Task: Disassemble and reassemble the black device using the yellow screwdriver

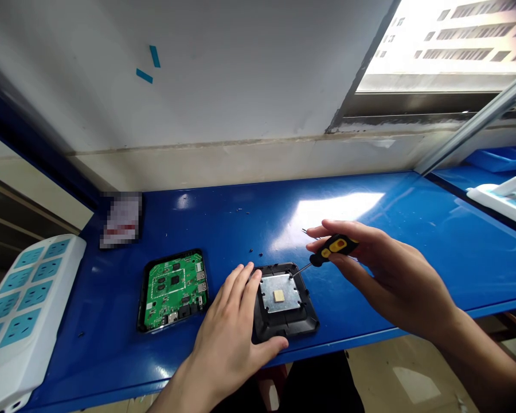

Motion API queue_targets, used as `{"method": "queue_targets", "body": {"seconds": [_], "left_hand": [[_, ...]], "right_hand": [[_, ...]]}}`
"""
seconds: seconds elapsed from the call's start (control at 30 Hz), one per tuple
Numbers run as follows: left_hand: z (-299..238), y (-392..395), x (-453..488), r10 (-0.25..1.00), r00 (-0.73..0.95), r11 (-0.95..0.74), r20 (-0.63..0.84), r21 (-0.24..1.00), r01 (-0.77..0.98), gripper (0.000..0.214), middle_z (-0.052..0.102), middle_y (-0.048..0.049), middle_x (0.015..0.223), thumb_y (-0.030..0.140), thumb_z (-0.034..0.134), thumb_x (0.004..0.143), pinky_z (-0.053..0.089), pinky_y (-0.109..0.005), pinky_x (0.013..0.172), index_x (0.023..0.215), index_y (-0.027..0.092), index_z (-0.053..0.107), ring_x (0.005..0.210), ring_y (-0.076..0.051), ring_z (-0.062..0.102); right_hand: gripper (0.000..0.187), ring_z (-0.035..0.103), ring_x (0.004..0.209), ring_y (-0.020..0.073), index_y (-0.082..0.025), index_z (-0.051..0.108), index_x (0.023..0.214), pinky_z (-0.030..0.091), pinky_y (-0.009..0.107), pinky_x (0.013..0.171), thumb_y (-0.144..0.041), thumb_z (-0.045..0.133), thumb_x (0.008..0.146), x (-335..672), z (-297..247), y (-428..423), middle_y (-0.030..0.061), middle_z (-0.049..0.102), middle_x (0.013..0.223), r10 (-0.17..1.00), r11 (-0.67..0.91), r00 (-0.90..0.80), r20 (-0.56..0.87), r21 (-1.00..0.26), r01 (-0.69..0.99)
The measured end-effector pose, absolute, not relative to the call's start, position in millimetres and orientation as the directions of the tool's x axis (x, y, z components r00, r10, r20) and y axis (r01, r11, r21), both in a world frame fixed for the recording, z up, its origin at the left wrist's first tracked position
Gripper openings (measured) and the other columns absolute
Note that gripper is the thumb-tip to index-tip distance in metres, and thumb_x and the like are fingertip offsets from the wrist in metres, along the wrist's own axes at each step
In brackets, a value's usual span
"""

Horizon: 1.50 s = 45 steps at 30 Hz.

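My right hand [382, 269] holds a small black and yellow screwdriver [336, 246] between fingers and thumb. Its thin shaft slants down to the top right corner of a silver metal plate [269, 298], which sits inside a black plastic cover [279, 331]. A small beige square pad [278, 296] lies on the plate's middle. My left hand [227, 327] grips the cover, fingers along its left side and thumb at its front edge. To the left, a green circuit board [172, 292] rests in a black casing.
A white power strip [47, 332] with teal sockets stands at the left. Behind the circuit board lies a blurred-out flat object [122, 221]. Several tiny dark bits, perhaps screws, are scattered on the blue table [223, 229]. At the far right are another white strip [507, 198] and a blue tray [499, 159].
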<state>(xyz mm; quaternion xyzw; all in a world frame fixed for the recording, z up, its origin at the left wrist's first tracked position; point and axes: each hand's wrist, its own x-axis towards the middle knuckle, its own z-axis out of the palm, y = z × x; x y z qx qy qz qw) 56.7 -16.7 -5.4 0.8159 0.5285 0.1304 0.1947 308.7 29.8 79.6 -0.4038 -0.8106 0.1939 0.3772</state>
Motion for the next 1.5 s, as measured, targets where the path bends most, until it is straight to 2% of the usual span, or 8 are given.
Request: {"method": "queue_targets", "body": {"seconds": [0.2,0.33,0.5,0.7,0.9,1.1,1.3,1.5], "left_hand": [[-4.4,-16.3,57.2,0.915,0.404,-0.359,0.002,0.463,0.81,0.095,0.031,-0.0148,0.166,0.055,0.075,0.083,0.038,-0.059,0.118,0.156,0.018,0.028,0.153,-0.037,0.026],[-4.4,-18.1,56.6,0.916,0.4,-0.359,0.017,0.478,0.802,0.095,0.033,-0.0146,0.166,0.053,0.076,0.082,0.038,-0.059,0.118,0.156,0.019,0.029,0.153,-0.038,0.027],[-4.5,-17.7,57.2,0.921,0.39,-0.349,0.018,0.485,0.802,0.094,0.033,-0.0141,0.166,0.05,0.077,0.081,0.039,-0.059,0.118,0.156,0.02,0.03,0.153,-0.038,0.027],[-5.8,-16.2,57.2,0.917,0.399,-0.358,0.015,0.471,0.806,0.093,0.033,-0.0149,0.166,0.052,0.076,0.082,0.037,-0.058,0.119,0.156,0.017,0.03,0.153,-0.037,0.027],[-6.9,-16.9,57.5,0.917,0.397,-0.368,0.043,0.479,0.797,0.092,0.035,-0.0155,0.164,0.05,0.077,0.081,0.038,-0.058,0.118,0.155,0.019,0.032,0.152,-0.038,0.029],[-11.0,-17.1,55.8,0.919,0.385,-0.377,0.09,0.494,0.784,0.091,0.037,-0.0131,0.164,0.052,0.077,0.081,0.04,-0.058,0.117,0.155,0.024,0.032,0.151,-0.038,0.032],[-9.6,-17.4,56.4,0.916,0.394,-0.378,0.076,0.488,0.787,0.091,0.036,-0.0136,0.164,0.052,0.077,0.081,0.04,-0.058,0.118,0.155,0.021,0.033,0.151,-0.038,0.031],[-10.6,-17.3,55.6,0.914,0.4,-0.384,0.065,0.452,0.805,0.092,0.035,-0.0148,0.165,0.055,0.074,0.083,0.04,-0.058,0.117,0.156,0.019,0.03,0.152,-0.037,0.03]], "right_hand": [[0.051,0.073,0.106,0.0196,-0.038,0.047,0.142,0.066,0.037,0.084,-0.017,0.061,0.097,305.8,74.3,32.8,0.0028,0.069,0.121,0.78,0.625,-0.375,0.5,-0.641,0.446],[0.045,0.071,0.094,0.0197,-0.034,0.056,0.135,0.063,0.034,0.073,-0.018,0.067,0.094,300.2,75.5,34.1,0.0029,0.069,0.103,0.71,0.692,-0.382,0.591,-0.486,0.534],[0.049,0.069,0.112,0.0211,-0.029,0.044,0.148,0.06,0.039,0.091,-0.012,0.045,0.102,295.2,82.9,33.4,0.0099,0.061,0.136,0.741,0.667,-0.418,0.525,-0.509,0.544],[0.042,0.068,0.081,0.0185,-0.03,0.058,0.134,0.059,0.034,0.067,-0.022,0.068,0.094,291.8,80.1,35.9,0.0033,0.064,0.094,0.676,0.689,-0.356,0.645,-0.383,0.615],[0.054,0.066,0.115,0.0222,-0.031,0.039,0.153,0.06,0.043,0.092,-0.012,0.041,0.103,290.8,83.4,33.4,0.0107,0.058,0.138,0.734,0.674,-0.404,0.546,-0.515,0.53],[0.037,0.062,0.076,0.0172,-0.031,0.064,0.128,0.057,0.033,0.064,-0.025,0.071,0.093,288.3,83.0,37.7,0.0016,0.058,0.086,0.664,0.692,-0.356,0.657,-0.362,0.624],[0.056,0.068,0.111,0.0202,-0.034,0.035,0.156,0.062,0.04,0.089,-0.014,0.041,0.104,290.2,78.5,34.3,0.0102,0.056,0.14,0.752,0.654,-0.381,0.538,-0.544,0.525],[0.042,0.065,0.073,0.0166,-0.031,0.065,0.128,0.059,0.031,0.062,-0.033,0.077,0.088,287.7,82.8,38.6,0.0009,0.063,0.085,0.655,0.694,-0.343,0.674,-0.357,0.625]]}}
